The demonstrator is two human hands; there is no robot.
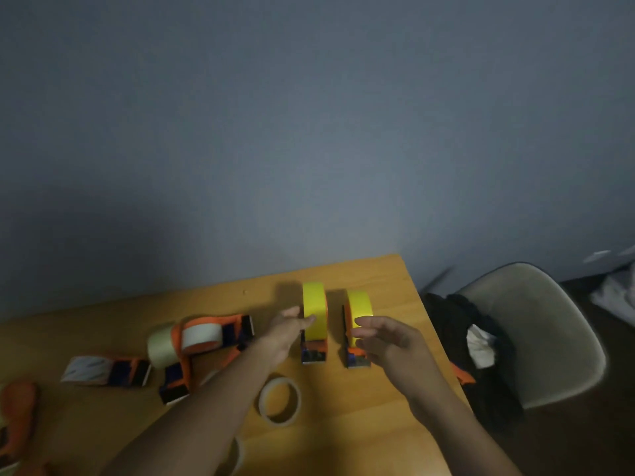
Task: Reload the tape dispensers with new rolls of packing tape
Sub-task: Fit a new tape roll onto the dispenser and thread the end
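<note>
Nearest the camera, both bare forearms reach forward over the wooden table. Between them, nearer than either hand, an empty pale tape core lies flat on the wood.

The left hand has its fingers nearly straight, and its fingertips touch the near left face of the left yellow roll. The fingers do not curl round it, so the hand is released, touching rather than grasping. That roll stands on edge, seated in the left dispenser, whose dark cutter end points toward the camera just right of the left wrist.

The right hand is loosely spread, fingers relaxed and pointing left, holding nothing. It sits in front of the right yellow roll and partly hides it; whether the fingers actually touch it cannot be told. This roll also stands upright in the right dispenser, just beside the first one, the two slightly apart.

Left of the left forearm lie two orange dispensers with clear tape, tipped over and touching. Further left lies a dispenser with white tape, and at the frame edge is a blurred orange handle.

Right of the right arm, off the table, a pale chair holds dark clothing. Beyond everything stands a grey wall.
</note>
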